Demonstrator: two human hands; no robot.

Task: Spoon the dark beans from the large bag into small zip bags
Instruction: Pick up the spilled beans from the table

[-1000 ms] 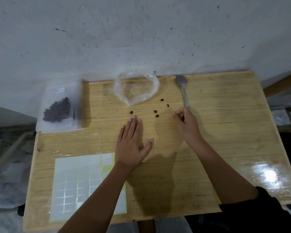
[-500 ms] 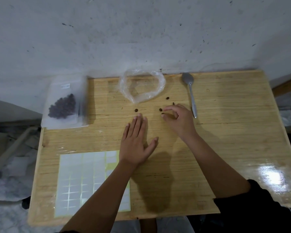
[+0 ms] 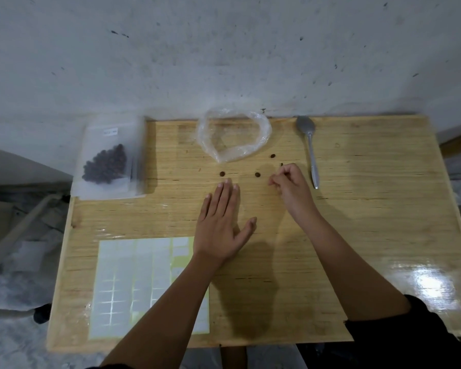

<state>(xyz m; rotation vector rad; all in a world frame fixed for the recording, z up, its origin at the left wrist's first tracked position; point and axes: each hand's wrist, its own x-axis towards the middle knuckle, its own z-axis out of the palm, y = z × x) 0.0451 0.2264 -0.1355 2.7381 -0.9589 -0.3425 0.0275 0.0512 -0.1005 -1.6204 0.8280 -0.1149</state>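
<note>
Beans (image 3: pixel 257 174), dark, small and round, are lying loose on the pale wooden table (image 3: pixel 357 209). A few of them are sitting apart from one another between the person's fingertips and the large clear plastic bag (image 3: pixel 261 134), which is lying near the far edge with its mouth rolled wide open and the wood showing through it. The left hand (image 3: pixel 221 225) is resting flat on the tabletop, palm down, fingers straight and close together, thumb spread to the side, gripping nothing; its fingertips are stopping just short of the nearest bean. The right hand (image 3: pixel 290 187) is sitting just to the right of it, low over the wood, with its fingers curled and thumb and fingertips drawn together in a pinch. Whether a bean is sitting in that pinch I cannot tell, since the fingers are hiding the spot. One more bean is peeking out just beyond its knuckles. The grey metal spoon (image 3: pixel 310 147) is lying untouched just right of the right hand, its bowl toward the wall and its handle pointing back toward the person. At the table's far left corner, a stack of small clear zip bags (image 3: pixel 109 161) is overhanging the edge, the top one holding a cluster of dark beans. A white sheet of square sticker labels (image 3: pixel 144 283) is lying near the front left, with the left forearm crossing over its corner. A black sleeve (image 3: pixel 410 336) is covering the right upper arm.
</note>
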